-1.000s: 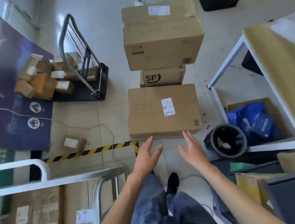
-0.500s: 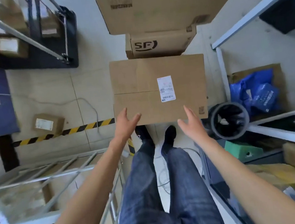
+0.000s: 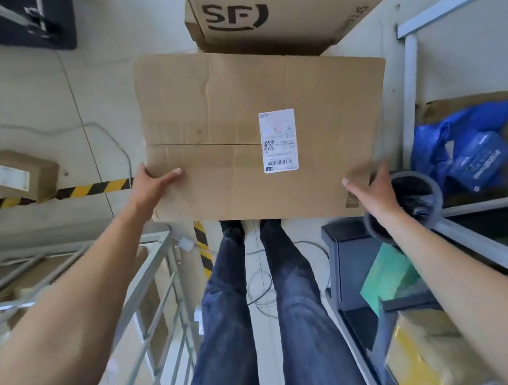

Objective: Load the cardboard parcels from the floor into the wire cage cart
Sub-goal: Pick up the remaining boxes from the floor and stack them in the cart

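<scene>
A large flat cardboard parcel (image 3: 232,125) with a white shipping label lies on the floor in front of my feet. My left hand (image 3: 153,184) grips its near left edge, thumb on top. My right hand (image 3: 372,185) presses against its near right corner, fingers wrapped over the side. Behind it stands a parcel marked SF (image 3: 273,9) with a bigger box partly seen on top. A small parcel (image 3: 19,174) lies on the floor at left. The wire cage cart (image 3: 149,286) is at lower left, with cardboard inside.
A white metal table frame (image 3: 411,85) stands at right, with a blue bag (image 3: 468,142) beneath it. A black bin (image 3: 417,192) sits right beside my right hand. Black-and-yellow floor tape (image 3: 94,189) runs at left. A platform trolley base (image 3: 9,27) is at top left.
I have bent lower over the large parcel. Both hands spread apart from its near edge and closed on its left edge and right corner.
</scene>
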`<state>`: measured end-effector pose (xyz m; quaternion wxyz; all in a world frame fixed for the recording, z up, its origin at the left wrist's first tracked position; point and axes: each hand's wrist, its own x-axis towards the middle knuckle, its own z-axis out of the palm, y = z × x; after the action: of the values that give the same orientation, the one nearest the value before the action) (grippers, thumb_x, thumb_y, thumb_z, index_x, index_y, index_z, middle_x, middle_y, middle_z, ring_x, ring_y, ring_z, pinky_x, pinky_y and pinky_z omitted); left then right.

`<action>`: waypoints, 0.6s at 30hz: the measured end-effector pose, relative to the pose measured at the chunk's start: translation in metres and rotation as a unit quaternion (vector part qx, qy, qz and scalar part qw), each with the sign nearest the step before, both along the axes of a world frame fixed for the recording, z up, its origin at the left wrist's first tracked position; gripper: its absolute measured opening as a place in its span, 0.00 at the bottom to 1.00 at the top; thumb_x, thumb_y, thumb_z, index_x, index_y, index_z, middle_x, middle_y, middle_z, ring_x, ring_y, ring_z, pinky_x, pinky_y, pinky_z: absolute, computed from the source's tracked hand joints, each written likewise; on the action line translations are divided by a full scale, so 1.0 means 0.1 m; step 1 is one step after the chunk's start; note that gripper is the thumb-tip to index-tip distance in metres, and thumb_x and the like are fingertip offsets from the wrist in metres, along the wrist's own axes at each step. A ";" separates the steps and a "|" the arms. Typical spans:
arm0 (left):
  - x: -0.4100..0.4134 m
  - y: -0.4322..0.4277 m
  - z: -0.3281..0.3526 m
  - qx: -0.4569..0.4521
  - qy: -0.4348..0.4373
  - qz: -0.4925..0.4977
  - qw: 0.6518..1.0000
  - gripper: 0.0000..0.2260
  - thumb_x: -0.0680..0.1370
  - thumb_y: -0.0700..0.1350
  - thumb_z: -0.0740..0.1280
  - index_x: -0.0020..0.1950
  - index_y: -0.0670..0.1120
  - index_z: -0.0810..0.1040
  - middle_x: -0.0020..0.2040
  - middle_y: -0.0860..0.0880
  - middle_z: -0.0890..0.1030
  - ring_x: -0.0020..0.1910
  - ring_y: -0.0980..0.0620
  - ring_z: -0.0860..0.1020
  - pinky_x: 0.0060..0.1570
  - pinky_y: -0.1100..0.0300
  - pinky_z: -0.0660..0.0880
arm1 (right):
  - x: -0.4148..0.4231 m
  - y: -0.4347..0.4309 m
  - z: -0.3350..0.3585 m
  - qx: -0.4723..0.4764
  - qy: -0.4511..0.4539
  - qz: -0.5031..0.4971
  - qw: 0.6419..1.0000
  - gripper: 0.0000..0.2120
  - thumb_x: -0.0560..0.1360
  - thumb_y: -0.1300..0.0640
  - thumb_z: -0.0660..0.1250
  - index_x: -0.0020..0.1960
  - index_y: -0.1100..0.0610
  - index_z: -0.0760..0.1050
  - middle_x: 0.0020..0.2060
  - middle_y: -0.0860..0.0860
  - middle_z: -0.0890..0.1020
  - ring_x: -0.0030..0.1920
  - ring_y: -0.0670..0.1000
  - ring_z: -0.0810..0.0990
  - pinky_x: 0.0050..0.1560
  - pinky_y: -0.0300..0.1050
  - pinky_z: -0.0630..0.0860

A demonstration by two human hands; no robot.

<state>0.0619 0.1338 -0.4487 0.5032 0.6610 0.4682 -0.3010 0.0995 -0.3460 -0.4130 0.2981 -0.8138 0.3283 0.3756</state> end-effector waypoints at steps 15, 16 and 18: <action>-0.83 -0.28 1.27 0.036 -0.053 0.111 0.992 0.29 0.67 0.60 0.78 0.64 0.54 0.74 0.55 0.55 0.82 0.52 0.54 0.81 0.48 0.55 0.78 | -0.03 -0.09 0.71 0.115 -0.093 -0.061 0.987 0.32 0.66 0.40 0.76 0.66 0.48 0.74 0.57 0.43 0.83 0.56 0.44 0.81 0.58 0.46 0.77; -0.90 -0.28 1.47 0.036 -0.058 0.115 0.991 0.31 0.66 0.60 0.78 0.65 0.54 0.74 0.56 0.54 0.82 0.53 0.52 0.81 0.48 0.55 0.77 | -0.01 -0.06 0.88 0.119 -0.101 -0.049 0.987 0.31 0.66 0.39 0.76 0.65 0.47 0.73 0.57 0.43 0.83 0.56 0.43 0.82 0.58 0.47 0.78; -1.06 -0.26 1.90 0.044 -0.076 0.127 0.988 0.32 0.63 0.62 0.79 0.64 0.59 0.73 0.56 0.55 0.81 0.53 0.52 0.80 0.45 0.56 0.76 | 0.01 0.00 1.21 0.129 -0.116 -0.030 0.984 0.29 0.66 0.38 0.75 0.63 0.44 0.74 0.54 0.41 0.83 0.53 0.41 0.82 0.57 0.48 0.79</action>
<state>-0.0439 0.1077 -0.2591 0.5419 0.6384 0.5219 -0.1625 0.1001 -0.3460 -0.2923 0.4479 -0.7961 0.2645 0.3092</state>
